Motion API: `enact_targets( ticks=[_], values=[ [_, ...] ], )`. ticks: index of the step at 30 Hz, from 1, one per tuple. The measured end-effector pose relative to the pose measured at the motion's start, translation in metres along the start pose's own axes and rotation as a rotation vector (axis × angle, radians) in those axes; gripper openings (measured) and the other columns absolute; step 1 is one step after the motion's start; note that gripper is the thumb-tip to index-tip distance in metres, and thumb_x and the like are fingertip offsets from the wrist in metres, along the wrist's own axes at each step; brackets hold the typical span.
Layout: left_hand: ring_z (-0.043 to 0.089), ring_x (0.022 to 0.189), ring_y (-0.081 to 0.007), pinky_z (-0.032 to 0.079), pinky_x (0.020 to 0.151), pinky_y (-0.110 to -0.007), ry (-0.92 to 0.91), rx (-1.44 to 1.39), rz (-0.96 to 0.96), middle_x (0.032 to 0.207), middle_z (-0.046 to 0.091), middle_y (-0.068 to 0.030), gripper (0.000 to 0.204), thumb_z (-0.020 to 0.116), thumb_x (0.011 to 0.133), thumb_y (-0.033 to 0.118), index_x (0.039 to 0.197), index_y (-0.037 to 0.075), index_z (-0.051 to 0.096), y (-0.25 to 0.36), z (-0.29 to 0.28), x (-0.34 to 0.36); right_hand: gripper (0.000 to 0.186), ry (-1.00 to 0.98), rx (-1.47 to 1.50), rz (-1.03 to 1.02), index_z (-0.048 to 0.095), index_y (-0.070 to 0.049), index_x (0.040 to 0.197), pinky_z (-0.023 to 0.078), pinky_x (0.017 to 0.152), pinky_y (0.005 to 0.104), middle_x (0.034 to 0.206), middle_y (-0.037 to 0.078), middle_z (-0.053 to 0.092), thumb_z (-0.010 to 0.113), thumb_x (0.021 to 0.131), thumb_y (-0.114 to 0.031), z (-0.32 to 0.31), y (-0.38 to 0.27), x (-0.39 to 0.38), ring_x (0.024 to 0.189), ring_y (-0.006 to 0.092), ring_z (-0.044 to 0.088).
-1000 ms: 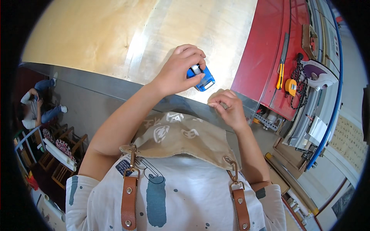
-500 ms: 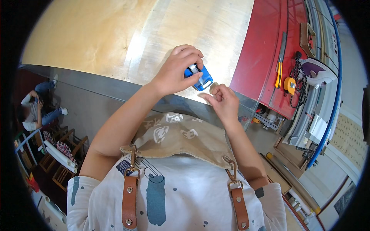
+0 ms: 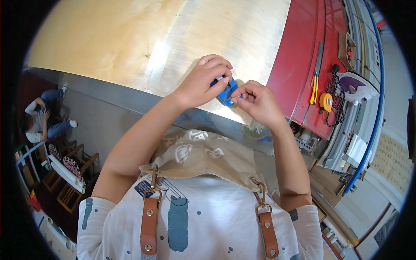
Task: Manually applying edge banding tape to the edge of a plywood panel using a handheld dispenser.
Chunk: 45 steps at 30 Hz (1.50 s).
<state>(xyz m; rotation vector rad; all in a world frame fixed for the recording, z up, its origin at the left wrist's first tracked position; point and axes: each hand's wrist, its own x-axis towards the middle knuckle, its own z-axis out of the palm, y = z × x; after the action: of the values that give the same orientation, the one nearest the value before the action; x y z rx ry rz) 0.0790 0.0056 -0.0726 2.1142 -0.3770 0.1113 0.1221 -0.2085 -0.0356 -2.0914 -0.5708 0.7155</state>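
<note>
At the near edge of the pale worktop (image 3: 104,47), toward the middle of the view, a small blue case (image 3: 225,96) is held between two bare hands. From its left it is covered by the left hand (image 3: 203,83), whose grip is closed around it, with the fingers curled over the top and the thumb laid along the near side. The case's right end is left partly exposed, and there it is met by the right hand (image 3: 260,103), whose thumb and fingertips are drawn narrow. Because the fingertips are seen against the case at this angle, it cannot be told whether that second grip is closed on something thin or merely rested there.

To the right, the worktop is adjoined by a red surface (image 3: 297,65), on which a yellow-handled cutter (image 3: 314,91) is laid with its long dark blade pointed away. Beside it are placed a yellow tape measure (image 3: 326,102) and a bunched dark cord (image 3: 333,93), and a white and purple iron (image 3: 359,89) is set farther right. A beige apron (image 3: 201,158) is worn, held by brown straps (image 3: 149,225). At the far left, another person (image 3: 43,117) is seen near wooden chairs (image 3: 71,193).
</note>
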Motion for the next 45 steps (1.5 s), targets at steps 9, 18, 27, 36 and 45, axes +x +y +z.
enact_targets(
  ticks=[9, 18, 27, 36, 45],
  values=[
    [0.048, 0.122, -0.0302, 0.034, 0.105, -0.043, 0.047, 0.027, 0.002, 0.118, 0.060, -0.0066, 0.021, 0.072, 0.077, 0.015, 0.095, 0.011, 0.062, 0.001, 0.006, -0.002, 0.010, 0.321, -0.081, 0.105, 0.071, -0.005, 0.089, 0.047, 0.068, 0.0312, 0.078, 0.004, 0.063, 0.075, 0.081, -0.007, 0.029, 0.029, -0.029, 0.071, 0.0198, 0.058],
    [0.052, 0.117, -0.0314, 0.036, 0.103, -0.043, 0.161, 0.095, -0.075, 0.114, 0.061, -0.0087, 0.020, 0.073, 0.076, 0.013, 0.091, 0.010, 0.061, -0.007, -0.019, -0.010, 0.006, 0.144, -0.189, -0.157, 0.073, -0.011, 0.082, 0.040, 0.086, 0.0375, 0.086, 0.002, 0.064, 0.076, 0.077, -0.012, 0.057, 0.019, -0.040, 0.090, 0.0238, 0.056],
    [0.052, 0.114, -0.0315, 0.037, 0.101, -0.042, 0.232, 0.116, -0.092, 0.114, 0.062, -0.0108, 0.021, 0.072, 0.075, 0.010, 0.093, 0.010, 0.060, -0.017, -0.048, -0.044, 0.008, 0.210, -0.228, -0.269, 0.071, -0.016, 0.082, 0.037, 0.081, 0.0353, 0.080, -0.002, 0.061, 0.077, 0.076, -0.013, 0.065, 0.023, -0.027, 0.085, 0.0212, 0.054],
    [0.050, 0.118, -0.0311, 0.036, 0.103, -0.042, 0.193, 0.136, -0.113, 0.116, 0.061, -0.0102, 0.018, 0.070, 0.079, 0.015, 0.093, 0.010, 0.060, -0.017, -0.050, -0.046, 0.024, 0.196, -0.432, -0.046, 0.062, -0.009, 0.080, 0.040, 0.070, 0.0359, 0.069, 0.003, 0.059, 0.079, 0.082, -0.026, 0.068, 0.006, -0.008, 0.066, 0.0191, 0.055],
    [0.049, 0.121, -0.0300, 0.032, 0.105, -0.043, 0.133, 0.075, -0.086, 0.116, 0.060, -0.0095, 0.010, 0.055, 0.092, 0.014, 0.097, 0.007, 0.062, -0.020, -0.058, -0.047, 0.018, -0.067, -0.074, -0.152, 0.070, -0.003, 0.094, 0.050, 0.067, 0.0332, 0.083, 0.010, 0.064, 0.074, 0.086, -0.018, 0.048, -0.038, 0.046, 0.070, 0.0216, 0.062]
  ],
)
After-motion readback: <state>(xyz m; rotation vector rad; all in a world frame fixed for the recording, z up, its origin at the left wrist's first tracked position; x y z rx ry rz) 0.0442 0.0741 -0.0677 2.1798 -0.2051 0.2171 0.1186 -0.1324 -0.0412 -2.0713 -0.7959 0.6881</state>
